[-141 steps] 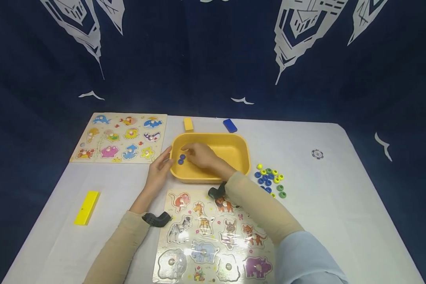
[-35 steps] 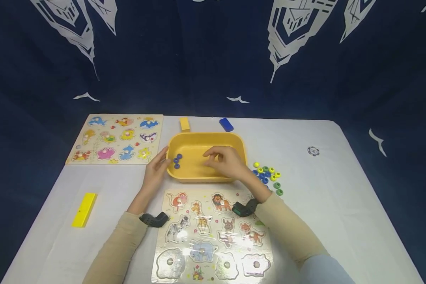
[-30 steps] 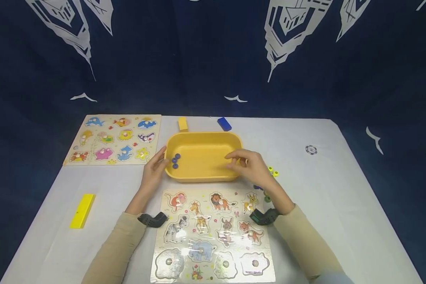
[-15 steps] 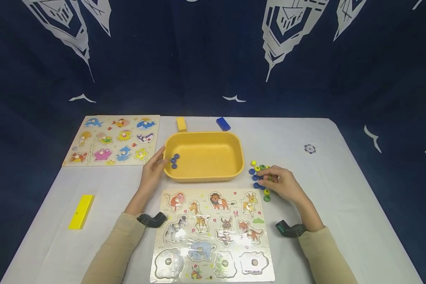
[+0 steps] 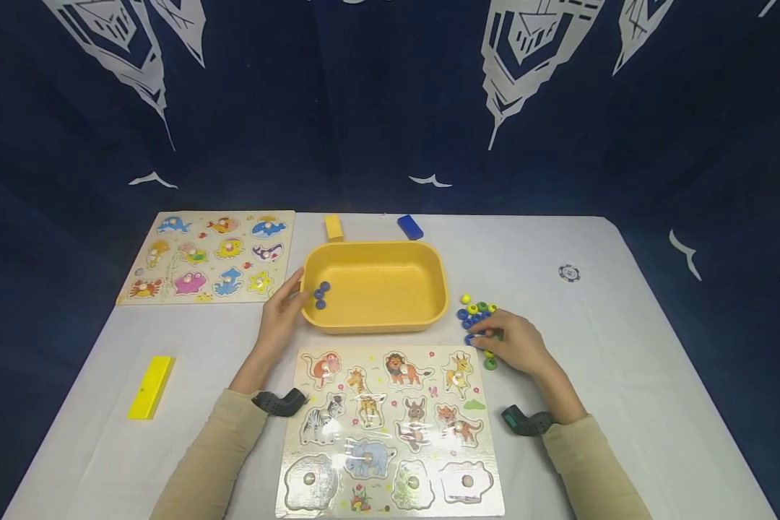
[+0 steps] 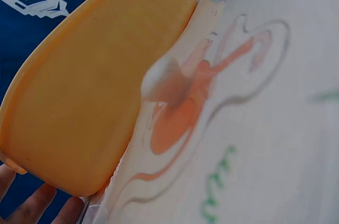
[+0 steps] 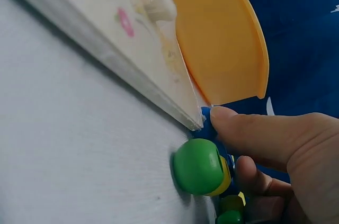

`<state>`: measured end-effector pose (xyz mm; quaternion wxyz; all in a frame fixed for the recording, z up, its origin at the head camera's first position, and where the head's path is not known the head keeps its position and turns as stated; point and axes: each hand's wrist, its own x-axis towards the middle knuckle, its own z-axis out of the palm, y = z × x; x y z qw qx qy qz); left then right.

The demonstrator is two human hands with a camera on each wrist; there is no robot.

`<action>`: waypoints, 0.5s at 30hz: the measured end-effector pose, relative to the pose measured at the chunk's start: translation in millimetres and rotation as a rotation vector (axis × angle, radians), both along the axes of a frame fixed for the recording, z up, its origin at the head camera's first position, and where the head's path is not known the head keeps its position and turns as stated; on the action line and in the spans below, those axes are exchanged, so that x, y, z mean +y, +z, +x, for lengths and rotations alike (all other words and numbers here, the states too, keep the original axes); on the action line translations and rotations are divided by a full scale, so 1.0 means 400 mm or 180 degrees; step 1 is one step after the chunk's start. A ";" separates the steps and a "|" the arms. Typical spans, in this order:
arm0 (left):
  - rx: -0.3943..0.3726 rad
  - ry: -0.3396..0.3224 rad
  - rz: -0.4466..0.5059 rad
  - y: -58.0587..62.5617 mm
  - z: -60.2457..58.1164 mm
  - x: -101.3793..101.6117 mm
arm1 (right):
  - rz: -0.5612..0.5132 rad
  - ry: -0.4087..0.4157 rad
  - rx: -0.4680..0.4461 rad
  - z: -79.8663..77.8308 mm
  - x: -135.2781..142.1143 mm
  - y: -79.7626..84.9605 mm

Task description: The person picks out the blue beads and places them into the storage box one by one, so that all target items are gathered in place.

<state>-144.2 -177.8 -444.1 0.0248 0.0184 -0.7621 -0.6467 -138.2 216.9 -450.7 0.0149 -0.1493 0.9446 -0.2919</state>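
My left hand point(image 5: 279, 313) rests against the left end of the yellow tray point(image 5: 390, 318), its fingers along the outer wall. Inside the tray, close to that end, lie several blue beads point(image 5: 321, 304). To the right of the tray my right hand point(image 5: 516, 343) is at a loose pile of blue, yellow and green beads point(image 5: 483, 307). Its thumb and index finger close in on a blue bead point(image 7: 205, 123) beside the puzzle board's corner. The index fingertip is hidden in the right wrist view. A green bead point(image 7: 198, 167) lies just below the thumb there.
An animal puzzle board point(image 5: 390, 433) lies in front of the tray, and a sea-creature board point(image 5: 204, 256) at back left. A yellow block point(image 5: 152, 388) is at left. A small yellow block point(image 5: 334, 228) and a blue block point(image 5: 410, 227) stand behind the tray. A round chip point(image 5: 568, 273) lies right.
One more blue bead has joined those in the tray. My right hand has moved from above the tray right to the bead pile, then slightly lower. My left hand has stayed at the tray.
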 end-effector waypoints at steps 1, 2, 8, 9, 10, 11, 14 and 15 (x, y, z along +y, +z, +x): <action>0.0001 -0.0001 0.0012 -0.007 -0.003 -0.003 | 0.0007 0.0003 0.0008 0.000 0.000 0.000; 0.0004 0.0003 0.0018 -0.015 -0.007 -0.005 | 0.0012 0.0004 0.0015 0.000 -0.001 0.000; 0.0031 0.0008 -0.0016 -0.053 -0.023 -0.012 | -0.0155 0.0017 0.0070 -0.001 0.008 0.016; 0.0039 0.0002 -0.0023 -0.054 -0.023 -0.012 | -0.0251 0.0015 0.0066 -0.004 0.010 0.024; 0.0047 0.0003 -0.0019 -0.055 -0.023 -0.012 | -0.0368 0.0022 0.0061 -0.008 0.010 0.034; 0.0052 0.0006 -0.0014 -0.054 -0.023 -0.012 | -0.0491 0.0022 0.0062 -0.013 0.008 0.046; 0.0024 0.0027 0.0006 -0.048 -0.021 -0.012 | -0.0806 0.0066 0.0119 -0.040 -0.012 0.088; 0.0015 0.0028 0.0024 -0.045 -0.020 -0.012 | -0.0866 0.0076 0.0162 -0.052 -0.024 0.103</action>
